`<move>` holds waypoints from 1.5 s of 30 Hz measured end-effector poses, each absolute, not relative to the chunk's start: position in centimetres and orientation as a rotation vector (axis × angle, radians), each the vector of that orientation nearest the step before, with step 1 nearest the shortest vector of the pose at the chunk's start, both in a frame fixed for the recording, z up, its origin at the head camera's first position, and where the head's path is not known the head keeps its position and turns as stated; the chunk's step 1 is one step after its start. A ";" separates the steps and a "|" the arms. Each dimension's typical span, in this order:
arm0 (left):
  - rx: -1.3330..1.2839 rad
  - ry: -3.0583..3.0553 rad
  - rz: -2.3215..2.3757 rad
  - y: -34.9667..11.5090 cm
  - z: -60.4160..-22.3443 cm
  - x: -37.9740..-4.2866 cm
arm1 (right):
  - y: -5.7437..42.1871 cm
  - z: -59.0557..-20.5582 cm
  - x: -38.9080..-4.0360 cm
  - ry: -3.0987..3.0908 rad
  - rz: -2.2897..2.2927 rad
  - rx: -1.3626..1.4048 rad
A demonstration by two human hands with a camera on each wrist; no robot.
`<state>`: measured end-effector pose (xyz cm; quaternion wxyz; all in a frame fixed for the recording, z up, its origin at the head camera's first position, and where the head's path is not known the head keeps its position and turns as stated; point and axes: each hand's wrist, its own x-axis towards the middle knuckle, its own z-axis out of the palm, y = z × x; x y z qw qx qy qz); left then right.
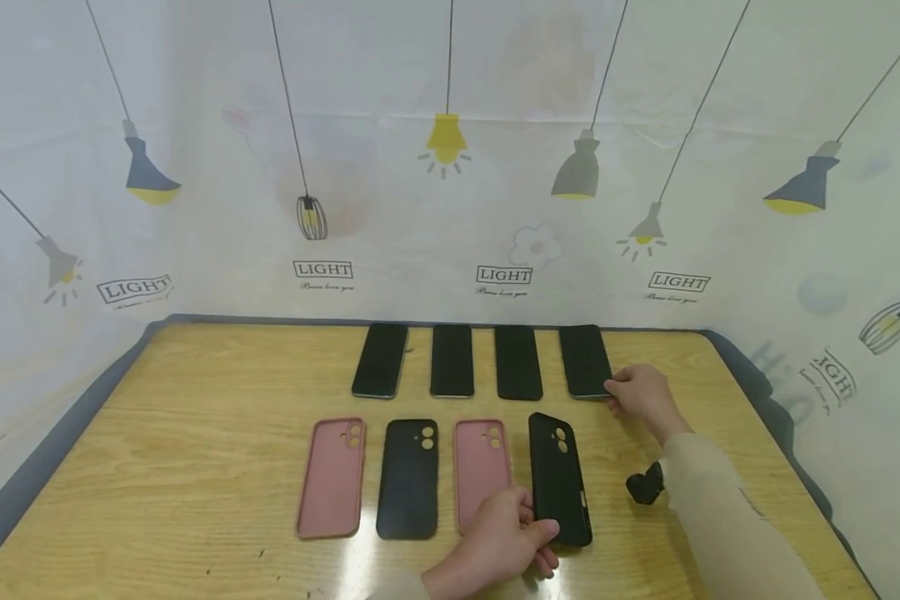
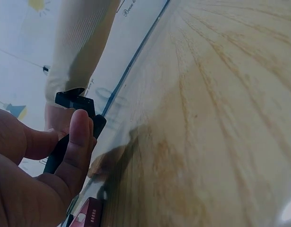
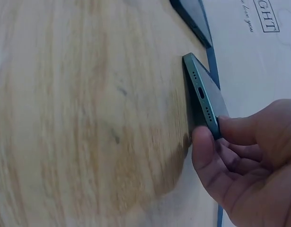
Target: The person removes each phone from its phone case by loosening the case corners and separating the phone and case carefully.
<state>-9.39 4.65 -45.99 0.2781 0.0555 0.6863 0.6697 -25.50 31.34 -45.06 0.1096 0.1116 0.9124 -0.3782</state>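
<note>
My left hand [image 1: 501, 533] pinches the lower end of a black phone case [image 1: 555, 475], thumb over its edge. The case is raised and tilted, its camera cutout at the far end. In the left wrist view the fingers largely hide this case [image 2: 57, 156]. My right hand [image 1: 645, 398] pinches the near right corner of the rightmost phone [image 1: 585, 360] in the back row. Seen by the right wrist camera, the phone [image 3: 202, 92] has a greenish edge with a charging port, and one end is tipped up off the table.
Several dark phones, among them one at the left [image 1: 380, 360], lie in a row along the table's back. Two pink cases [image 1: 331, 477] and a dark blue-black case [image 1: 408, 479] lie in front. A patterned cloth [image 1: 412, 225] hangs behind the wooden table [image 1: 195, 433].
</note>
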 end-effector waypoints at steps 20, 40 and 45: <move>0.143 1.821 1.798 4.8 -45.8 -9.3 | 31.3 -44.8 -25.5 2.876 -0.709 0.282; 0.127 1.873 1.772 5.5 -46.3 -9.6 | 29.4 -43.4 -23.0 2.934 -0.918 0.012; 0.093 1.901 1.722 5.8 -46.3 -9.8 | 28.2 -43.1 -22.2 2.946 -0.951 -0.029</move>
